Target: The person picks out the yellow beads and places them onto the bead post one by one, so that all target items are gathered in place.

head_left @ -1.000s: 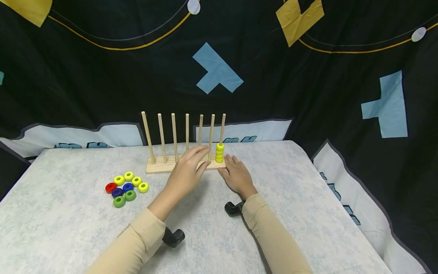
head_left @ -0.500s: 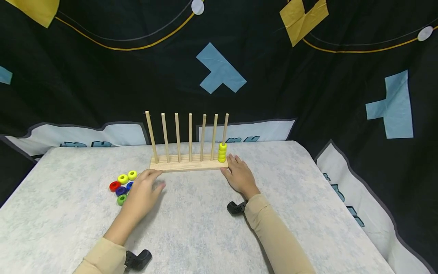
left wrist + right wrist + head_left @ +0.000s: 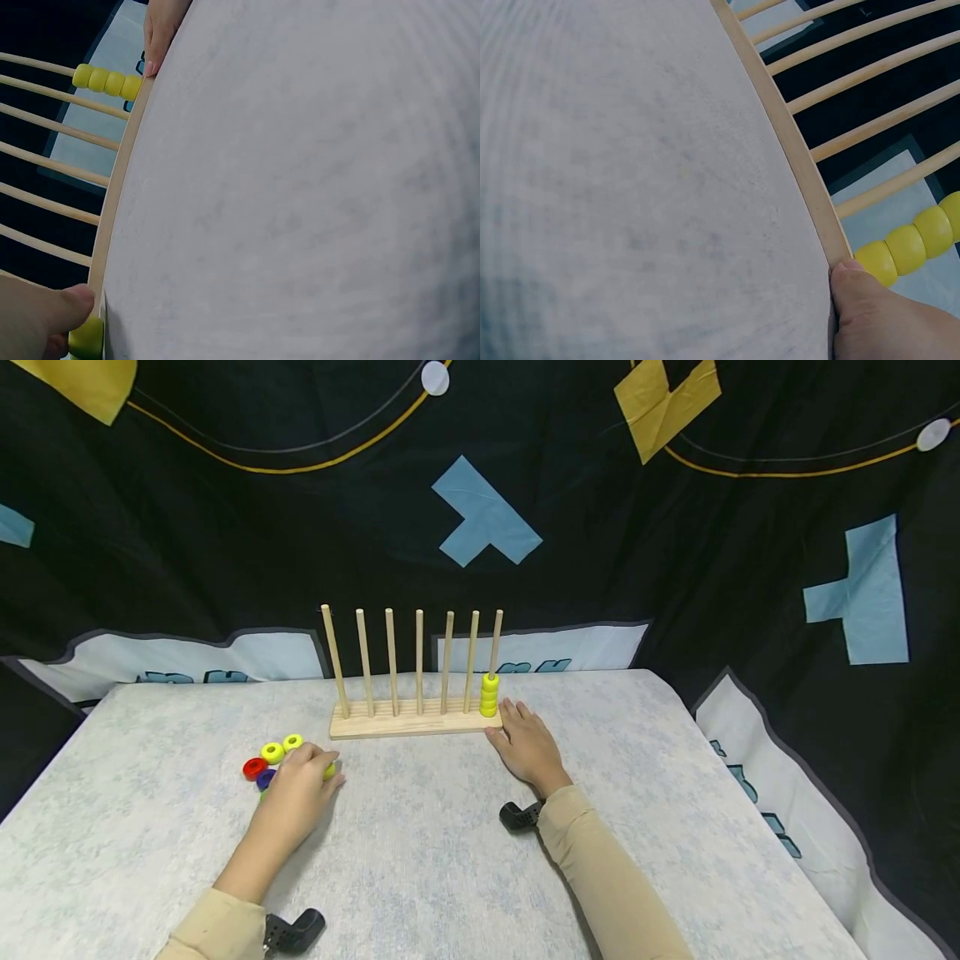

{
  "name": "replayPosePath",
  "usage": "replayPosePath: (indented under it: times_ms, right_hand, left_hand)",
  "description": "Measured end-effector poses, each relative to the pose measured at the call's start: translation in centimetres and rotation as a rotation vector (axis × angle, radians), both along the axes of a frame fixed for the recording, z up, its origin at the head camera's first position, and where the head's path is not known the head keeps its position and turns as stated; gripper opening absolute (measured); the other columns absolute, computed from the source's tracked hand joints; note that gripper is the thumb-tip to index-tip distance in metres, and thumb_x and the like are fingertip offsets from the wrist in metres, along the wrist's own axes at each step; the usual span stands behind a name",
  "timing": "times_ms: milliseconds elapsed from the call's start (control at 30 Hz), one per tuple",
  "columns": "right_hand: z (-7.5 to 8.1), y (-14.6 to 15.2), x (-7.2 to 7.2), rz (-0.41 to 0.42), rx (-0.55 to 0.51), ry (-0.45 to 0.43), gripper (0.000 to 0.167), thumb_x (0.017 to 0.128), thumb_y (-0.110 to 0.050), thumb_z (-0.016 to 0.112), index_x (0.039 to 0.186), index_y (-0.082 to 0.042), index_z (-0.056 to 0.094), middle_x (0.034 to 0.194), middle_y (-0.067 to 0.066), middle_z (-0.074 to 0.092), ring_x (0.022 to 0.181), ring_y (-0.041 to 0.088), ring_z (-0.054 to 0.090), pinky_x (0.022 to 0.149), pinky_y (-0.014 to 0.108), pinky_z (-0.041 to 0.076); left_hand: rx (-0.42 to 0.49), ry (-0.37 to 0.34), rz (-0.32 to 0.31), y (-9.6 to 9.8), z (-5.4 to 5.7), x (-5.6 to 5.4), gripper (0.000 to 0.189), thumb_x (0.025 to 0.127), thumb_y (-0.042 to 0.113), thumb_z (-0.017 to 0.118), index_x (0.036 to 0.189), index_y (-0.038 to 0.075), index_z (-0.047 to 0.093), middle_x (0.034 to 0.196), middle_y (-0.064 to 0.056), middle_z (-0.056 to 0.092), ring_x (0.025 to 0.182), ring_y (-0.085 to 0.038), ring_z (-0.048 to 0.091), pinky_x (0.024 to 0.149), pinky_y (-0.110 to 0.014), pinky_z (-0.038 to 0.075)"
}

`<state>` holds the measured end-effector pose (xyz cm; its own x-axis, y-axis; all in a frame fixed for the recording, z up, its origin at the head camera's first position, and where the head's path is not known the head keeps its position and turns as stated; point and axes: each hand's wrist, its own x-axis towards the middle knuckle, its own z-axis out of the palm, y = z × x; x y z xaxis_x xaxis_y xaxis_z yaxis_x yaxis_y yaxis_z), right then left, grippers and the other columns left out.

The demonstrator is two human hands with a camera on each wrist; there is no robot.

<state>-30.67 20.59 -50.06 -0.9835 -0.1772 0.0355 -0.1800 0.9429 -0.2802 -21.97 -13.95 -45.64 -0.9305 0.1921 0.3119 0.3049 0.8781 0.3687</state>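
A wooden peg rack (image 3: pixel 417 724) with several upright pegs stands toward the back of the table. Stacked on its rightmost peg are several yellow beads (image 3: pixel 489 696). My left hand (image 3: pixel 294 789) is over the loose beads left of the rack, a yellow bead (image 3: pixel 329 771) between thumb and fingers. That bead (image 3: pixel 86 337) also shows below the thumb in the left wrist view. At the rack's right end, my right hand (image 3: pixel 531 747) rests with fingers extended. Its thumb (image 3: pixel 855 289) touches the front edge of the base beside the yellow stack.
By the left hand lie two yellow beads (image 3: pixel 273 753), a red bead (image 3: pixel 255 768) and a dark purple bead (image 3: pixel 266 778); the hand covers others. A black patterned cloth (image 3: pixel 375 543) hangs behind the light table (image 3: pixel 420 852).
My left hand has moved from the rack left to the loose beads, and its fingers have closed on a yellow bead. The right hand has stayed at the rack's end.
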Motion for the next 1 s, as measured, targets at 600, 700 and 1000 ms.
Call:
replayPosePath:
  times_ms: [600, 700, 1000]
  right_hand:
    - [0.11, -0.14, 0.03, -0.001, 0.005, 0.001, 0.071, 0.104, -0.058, 0.026, 0.159, -0.015, 0.016, 0.167, -0.001, 0.015, 0.156, 0.022, 0.012, 0.128, 0.042, 0.013]
    - [0.17, -0.14, 0.13, -0.001, -0.001, 0.004, 0.071, 0.104, -0.058, 0.026, 0.159, -0.014, 0.017, 0.167, 0.000, 0.016, 0.156, 0.023, 0.013, 0.128, 0.042, 0.014]
    - [0.22, -0.18, 0.22, -0.002, 0.001, 0.002, 0.072, 0.104, -0.057, 0.027, 0.159, -0.013, 0.017, 0.167, 0.000, 0.016, 0.156, 0.022, 0.013, 0.128, 0.043, 0.014]
  left_hand:
    - [-0.007, -0.031, -0.031, -0.31, 0.47, -0.09, 0.028, 0.082, -0.001, 0.074, 0.108, -0.008, 0.070, 0.102, -0.022, 0.065, 0.097, -0.039, 0.064, 0.083, -0.052, 0.057]
    - [-0.002, -0.106, -0.071, -0.13, 0.70, -0.32, 0.028, 0.083, 0.002, 0.075, 0.109, -0.007, 0.070, 0.103, -0.021, 0.066, 0.096, -0.035, 0.065, 0.084, -0.051, 0.057]
    - [0.015, -0.210, -0.118, 0.22, 0.77, -0.60, 0.030, 0.086, 0.007, 0.075, 0.114, -0.003, 0.070, 0.107, -0.019, 0.070, 0.097, -0.029, 0.066, 0.085, -0.049, 0.056]
